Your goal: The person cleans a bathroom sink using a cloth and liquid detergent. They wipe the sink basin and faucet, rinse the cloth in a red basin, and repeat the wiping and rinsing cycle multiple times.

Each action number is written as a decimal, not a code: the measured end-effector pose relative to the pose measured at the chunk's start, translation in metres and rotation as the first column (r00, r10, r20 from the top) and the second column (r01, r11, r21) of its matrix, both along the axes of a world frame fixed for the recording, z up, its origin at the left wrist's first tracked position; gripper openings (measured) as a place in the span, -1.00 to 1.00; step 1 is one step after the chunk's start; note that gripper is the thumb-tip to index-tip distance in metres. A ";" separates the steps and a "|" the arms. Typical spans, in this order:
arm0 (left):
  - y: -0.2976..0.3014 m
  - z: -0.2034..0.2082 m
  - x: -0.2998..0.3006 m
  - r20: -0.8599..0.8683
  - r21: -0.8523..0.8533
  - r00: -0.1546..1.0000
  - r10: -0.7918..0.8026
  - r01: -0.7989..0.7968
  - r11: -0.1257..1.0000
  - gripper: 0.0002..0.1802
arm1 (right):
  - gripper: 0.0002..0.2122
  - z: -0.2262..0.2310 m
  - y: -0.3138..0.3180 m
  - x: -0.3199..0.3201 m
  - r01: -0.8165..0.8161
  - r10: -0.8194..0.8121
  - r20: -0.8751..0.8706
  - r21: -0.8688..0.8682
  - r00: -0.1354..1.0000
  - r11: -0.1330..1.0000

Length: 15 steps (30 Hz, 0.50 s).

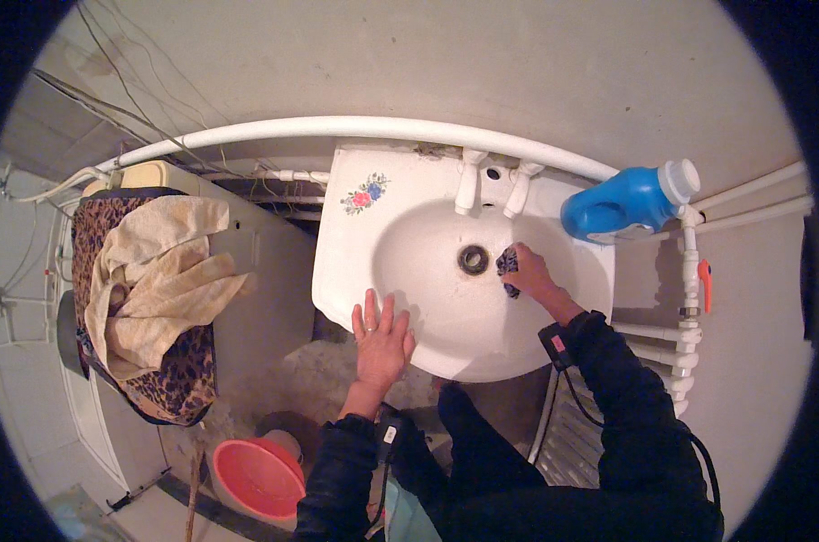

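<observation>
1. I have the right hand [530, 271] at the sink [428, 312], fingers curled tightly around a small, dark patterned cloth [506, 262], just right of the drain [473, 259].
2. My left hand [382, 350] lies at the sink's front edge, fingers extended and slightly spread, gripping nothing.
3. I judge the cloth light, soft and hard to damage; I can't tell whether it's wet and slippery.
4. I'd grip its bunched middle, since loose ends would flop.

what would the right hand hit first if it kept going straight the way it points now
Probably the dark drain, just left of the dark patterned cloth in the right hand, though depth is unclear and it might pass above it.
</observation>
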<state>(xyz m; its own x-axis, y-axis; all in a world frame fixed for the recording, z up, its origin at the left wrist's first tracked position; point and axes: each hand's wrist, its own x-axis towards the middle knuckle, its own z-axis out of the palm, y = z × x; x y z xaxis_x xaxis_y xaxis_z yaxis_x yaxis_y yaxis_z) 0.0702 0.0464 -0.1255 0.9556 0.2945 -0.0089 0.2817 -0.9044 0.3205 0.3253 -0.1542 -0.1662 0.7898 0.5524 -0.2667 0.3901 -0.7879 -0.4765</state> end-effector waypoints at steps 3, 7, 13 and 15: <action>0.000 -0.002 0.000 0.007 -0.004 1.000 0.005 -0.005 1.000 -0.52 | -0.54 -0.004 0.008 -0.045 -0.277 0.346 -0.214 0.297 0.914 0.914; 0.000 -0.005 0.001 0.024 0.016 1.000 0.014 -0.014 1.000 -0.42 | -0.64 -0.039 0.052 -0.091 -0.664 0.664 0.076 0.195 0.744 0.722; 0.000 -0.002 0.001 0.010 0.030 1.000 0.016 -0.016 0.999 -0.41 | -0.73 -0.029 0.072 -0.066 -0.677 0.683 0.097 -0.095 0.724 0.730; 0.000 -0.001 0.003 0.020 0.042 1.000 0.012 -0.012 0.999 -0.41 | -0.67 -0.001 0.028 -0.081 -0.769 0.769 0.025 0.031 0.639 0.638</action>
<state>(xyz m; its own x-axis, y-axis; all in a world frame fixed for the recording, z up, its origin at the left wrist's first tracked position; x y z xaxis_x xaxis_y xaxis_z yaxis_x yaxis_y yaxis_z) 0.0734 0.0467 -0.1264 0.9519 0.3056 0.0221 0.2867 -0.9137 0.2882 0.2440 -0.1263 -0.1668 0.0776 0.9703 -0.2292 0.8516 -0.1841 -0.4907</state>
